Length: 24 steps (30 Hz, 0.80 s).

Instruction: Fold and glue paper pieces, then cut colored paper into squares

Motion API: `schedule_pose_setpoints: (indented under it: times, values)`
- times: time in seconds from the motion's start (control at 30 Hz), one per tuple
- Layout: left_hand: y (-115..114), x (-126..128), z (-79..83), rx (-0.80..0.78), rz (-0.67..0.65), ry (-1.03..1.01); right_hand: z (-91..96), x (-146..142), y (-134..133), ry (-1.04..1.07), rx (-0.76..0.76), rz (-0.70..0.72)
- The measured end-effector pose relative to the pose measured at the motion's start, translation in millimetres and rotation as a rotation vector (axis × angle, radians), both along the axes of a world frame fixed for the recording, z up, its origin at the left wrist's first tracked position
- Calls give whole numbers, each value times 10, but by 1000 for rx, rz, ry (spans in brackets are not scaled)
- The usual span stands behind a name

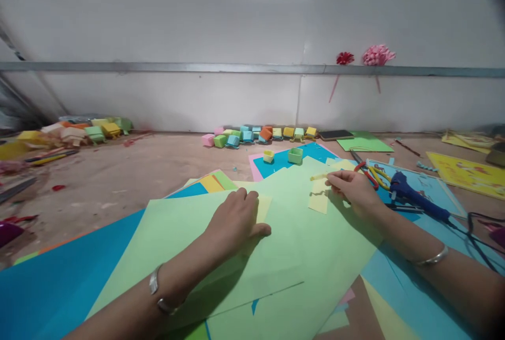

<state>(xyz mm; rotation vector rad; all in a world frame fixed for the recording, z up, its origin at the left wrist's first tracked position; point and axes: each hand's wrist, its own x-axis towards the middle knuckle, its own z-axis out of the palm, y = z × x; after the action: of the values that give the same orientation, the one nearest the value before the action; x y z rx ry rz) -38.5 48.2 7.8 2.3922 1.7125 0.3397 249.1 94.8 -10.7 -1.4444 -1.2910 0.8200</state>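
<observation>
My right hand (351,188) pinches a small pale yellow paper strip (317,177) between thumb and fingertips. Just below it, a pale yellow rectangular paper piece (317,203) lies on large light green sheets (292,198). My left hand (236,219) rests palm down on the green sheets, its thumb apart from the bent fingers. Beside and partly beneath this hand is another pale yellow paper piece (263,208). Beyond the hands, a small yellow paper box (269,156) and a green paper box (295,156) stand on blue paper.
Red-handled scissors (369,176) and a blue glue gun (418,198) with a black cord lie right of my right hand. Several small coloured paper boxes (246,136) line the wall. More folded paper pieces (94,132) are piled far left. Blue paper (79,261) extends at the left.
</observation>
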Motion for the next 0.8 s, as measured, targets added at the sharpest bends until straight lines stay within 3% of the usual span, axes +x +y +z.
schedule_pose_setpoints:
  times: [0.27, 0.4, 0.53, 0.63, 0.7, 0.8]
  values:
    - [20, 75, 34, -273, 46, -385, 27, -41, -135, -200, 161, 5]
    - [-2, 81, 51, -351, 7, -592, 72, -169, -313, -305, 232, 120]
    - [-49, 109, 64, -415, -50, -674, 111, -329, -514, -334, 225, 318]
    - [-112, 159, 74, -333, -103, -620, 111, -461, -662, -261, 122, 477]
    - [-156, 184, 64, -175, -188, -553, 100, -528, -729, -247, 90, 499]
    - [-191, 181, 18, 181, -345, -466, 80, -541, -732, -349, 270, 483]
